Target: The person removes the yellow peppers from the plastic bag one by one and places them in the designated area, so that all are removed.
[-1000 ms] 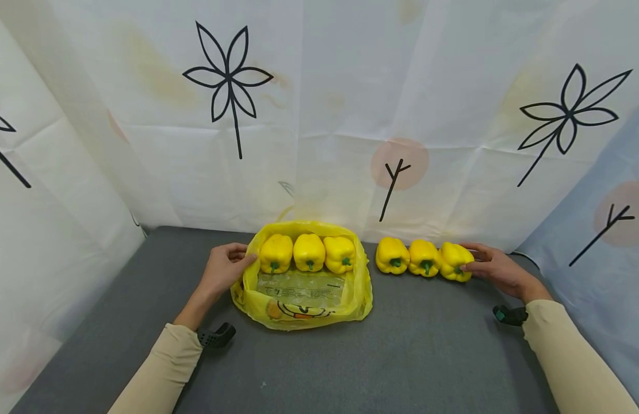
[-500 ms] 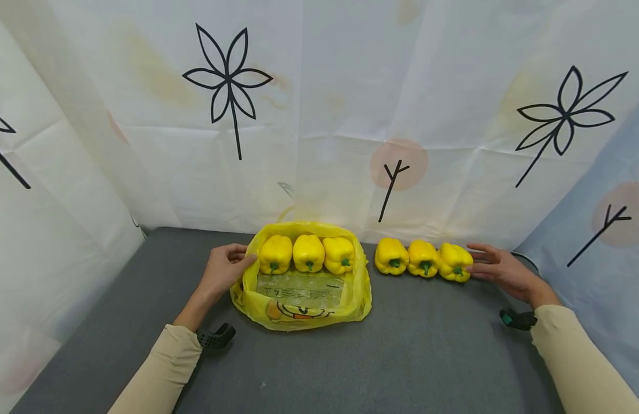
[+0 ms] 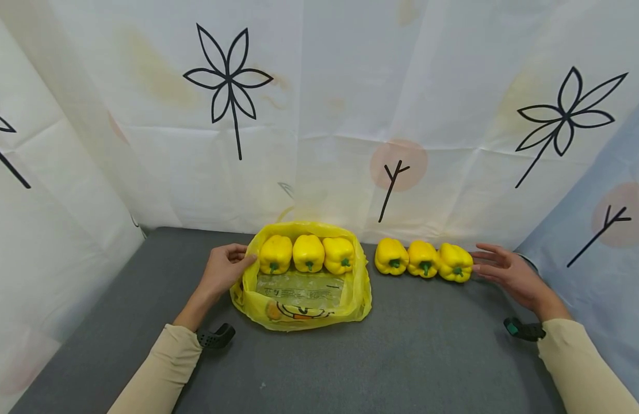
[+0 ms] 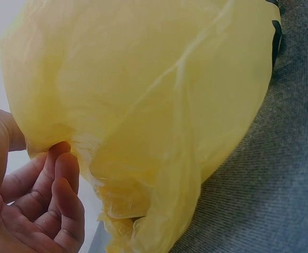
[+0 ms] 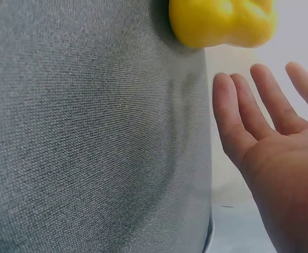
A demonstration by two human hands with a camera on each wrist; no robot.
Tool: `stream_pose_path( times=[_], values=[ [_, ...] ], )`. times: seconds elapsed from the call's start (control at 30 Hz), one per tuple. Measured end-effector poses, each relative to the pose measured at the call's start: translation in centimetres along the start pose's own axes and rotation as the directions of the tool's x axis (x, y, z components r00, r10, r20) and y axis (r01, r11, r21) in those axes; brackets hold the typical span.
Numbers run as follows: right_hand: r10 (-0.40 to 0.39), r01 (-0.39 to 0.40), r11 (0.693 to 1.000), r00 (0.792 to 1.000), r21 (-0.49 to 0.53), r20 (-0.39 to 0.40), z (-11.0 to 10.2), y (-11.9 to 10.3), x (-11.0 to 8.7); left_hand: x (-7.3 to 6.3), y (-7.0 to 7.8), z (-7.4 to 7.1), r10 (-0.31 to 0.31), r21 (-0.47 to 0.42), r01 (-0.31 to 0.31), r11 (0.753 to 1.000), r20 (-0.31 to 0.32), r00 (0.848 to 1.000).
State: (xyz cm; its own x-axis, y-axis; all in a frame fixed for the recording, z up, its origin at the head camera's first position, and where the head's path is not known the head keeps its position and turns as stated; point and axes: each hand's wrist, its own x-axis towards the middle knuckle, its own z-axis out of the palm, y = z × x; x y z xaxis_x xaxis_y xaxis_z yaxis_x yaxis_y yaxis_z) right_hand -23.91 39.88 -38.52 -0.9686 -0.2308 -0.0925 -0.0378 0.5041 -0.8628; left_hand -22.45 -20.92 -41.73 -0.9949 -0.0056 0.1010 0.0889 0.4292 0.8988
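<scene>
A yellow plastic bag (image 3: 298, 322) stands with its mouth spread wide, and three yellow bell peppers (image 3: 308, 253) sit in a row along its back side. My left hand (image 3: 223, 269) pinches the bag's left rim between thumb and fingers; the left wrist view shows the thin plastic (image 4: 143, 95) gathered at the fingertips. Right of the bag, three more yellow bell peppers (image 3: 423, 259) lie in a row, stems toward me. Beside the rightmost pepper (image 3: 455, 263), my right hand (image 3: 511, 277) has its fingers extended. In the right wrist view a gap shows between those fingers and the pepper (image 5: 222, 21).
A grey cloth-covered table (image 3: 350, 368) carries everything. Right behind the bag and peppers rises a white curtain (image 3: 324, 115) printed with leaves, with further curtain panels at both sides. Each wrist wears a dark band.
My right hand has let go of the rightmost pepper and drawn back to the right, its fingers straightening. The left hand and the bag stay where they were.
</scene>
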Motion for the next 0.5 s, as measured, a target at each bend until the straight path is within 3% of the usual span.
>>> stream_pose_path(
  times=[0.27, 0.5],
  values=[
    [0.001, -0.006, 0.999, 0.991, -0.039, -0.131, 0.3, -0.1, -0.8, 0.0, -0.1, 0.0, 0.003, 0.008, -0.003, 1.000, -0.003, 1.000],
    [-0.053, 0.048, 0.998, 0.985, -0.028, -0.166, 0.4, -0.4, -1.4, 0.0, -0.1, 0.0, 0.000, 0.007, 0.000, 1.000, -0.003, 1.000]
  ],
)
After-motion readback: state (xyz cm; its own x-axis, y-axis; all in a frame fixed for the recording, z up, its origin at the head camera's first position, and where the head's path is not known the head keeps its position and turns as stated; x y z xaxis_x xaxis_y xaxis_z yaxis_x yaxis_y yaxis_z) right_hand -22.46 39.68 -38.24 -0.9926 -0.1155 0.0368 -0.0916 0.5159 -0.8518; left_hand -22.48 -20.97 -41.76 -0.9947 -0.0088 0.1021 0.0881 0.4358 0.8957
